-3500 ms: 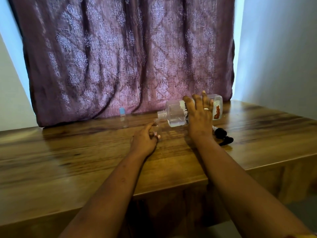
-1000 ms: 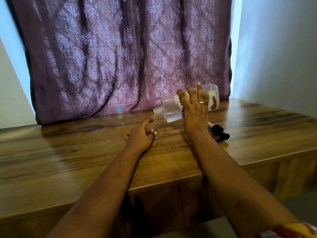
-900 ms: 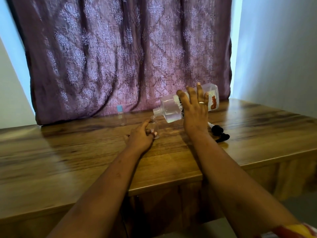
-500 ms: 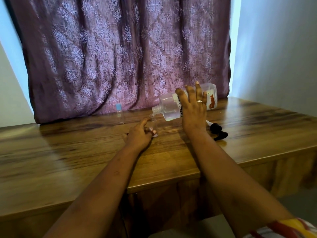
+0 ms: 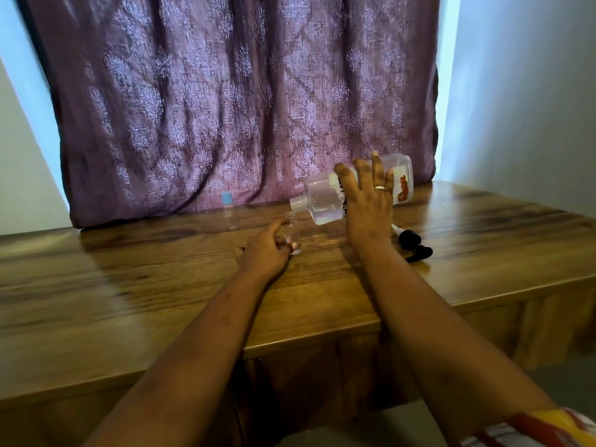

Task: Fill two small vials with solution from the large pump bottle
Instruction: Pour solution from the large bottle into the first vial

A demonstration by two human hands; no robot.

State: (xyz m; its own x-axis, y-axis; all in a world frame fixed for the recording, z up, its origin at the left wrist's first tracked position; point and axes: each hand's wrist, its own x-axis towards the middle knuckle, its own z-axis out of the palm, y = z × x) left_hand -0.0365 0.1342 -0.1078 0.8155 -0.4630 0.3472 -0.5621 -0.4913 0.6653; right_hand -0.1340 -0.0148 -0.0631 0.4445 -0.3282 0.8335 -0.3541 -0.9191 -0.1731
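Observation:
My right hand (image 5: pixel 366 201) grips the large clear bottle (image 5: pixel 324 200), which is tipped on its side with its open neck pointing left and down. The neck sits right above the mouth of a small clear vial (image 5: pixel 293 232) standing on the table. My left hand (image 5: pixel 266 251) holds that vial by its lower part. Clear liquid pools in the bottle's low side. A second small vial (image 5: pixel 229 212) with a light blue cap stands upright farther left, near the curtain.
The black pump head (image 5: pixel 412 243) with its white tube lies on the wooden table (image 5: pixel 129 285) right of my right wrist. A purple patterned curtain (image 5: pixel 225 101) hangs behind the table. The table's front edge runs close below my forearms.
Compared with 3.5 s ago the bottle is raised and tilted more steeply, neck over the vial. In the last second both hands have stayed nearly still.

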